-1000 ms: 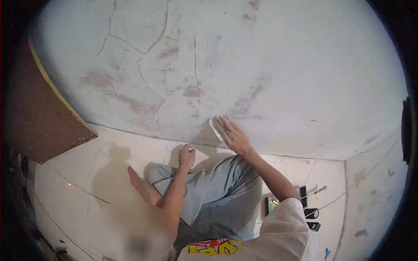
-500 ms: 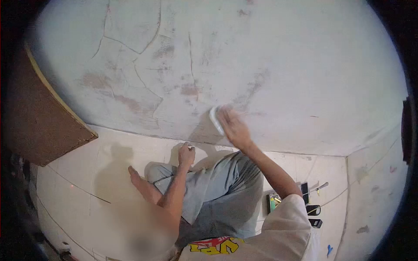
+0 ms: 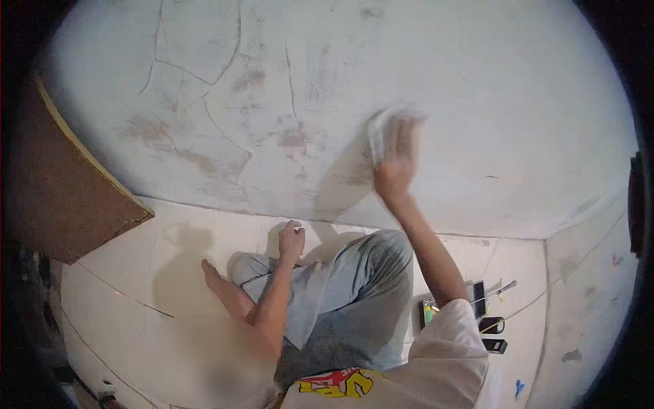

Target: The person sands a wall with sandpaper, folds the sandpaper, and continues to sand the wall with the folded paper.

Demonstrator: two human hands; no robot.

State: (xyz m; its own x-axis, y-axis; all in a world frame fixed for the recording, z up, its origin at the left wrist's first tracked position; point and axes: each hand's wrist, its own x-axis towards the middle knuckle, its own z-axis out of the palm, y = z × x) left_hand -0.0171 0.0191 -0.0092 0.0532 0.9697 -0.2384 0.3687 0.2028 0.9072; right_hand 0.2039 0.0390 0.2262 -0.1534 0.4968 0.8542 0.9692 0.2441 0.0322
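Observation:
Pressed flat against the cracked, patchy white wall (image 3: 470, 82), my right hand (image 3: 398, 153) holds a whitish pad (image 3: 376, 136) under its fingers. The pad's pale edge shows to the left of the hand; the rest is covered and blurred by motion. My left hand (image 3: 292, 244) rests low beside my bent knee, near the foot of the wall, with its fingers curled in. A small white spot shows at those fingertips, and I cannot tell what it is. Grey-blue trousers (image 3: 334, 300) cover my folded legs on the pale tiled floor (image 3: 116, 327).
A brown board (image 3: 75, 184) with a yellowish edge stands at the left. On the floor by my right arm lie an open case (image 3: 428, 310) of small items, a black round object (image 3: 492, 326) and a black box (image 3: 495, 346). A small blue item (image 3: 519, 388) lies lower right.
My right hand has swept up and to the right across the wall with the whitish pad. My left hand has stayed in place beside the knee.

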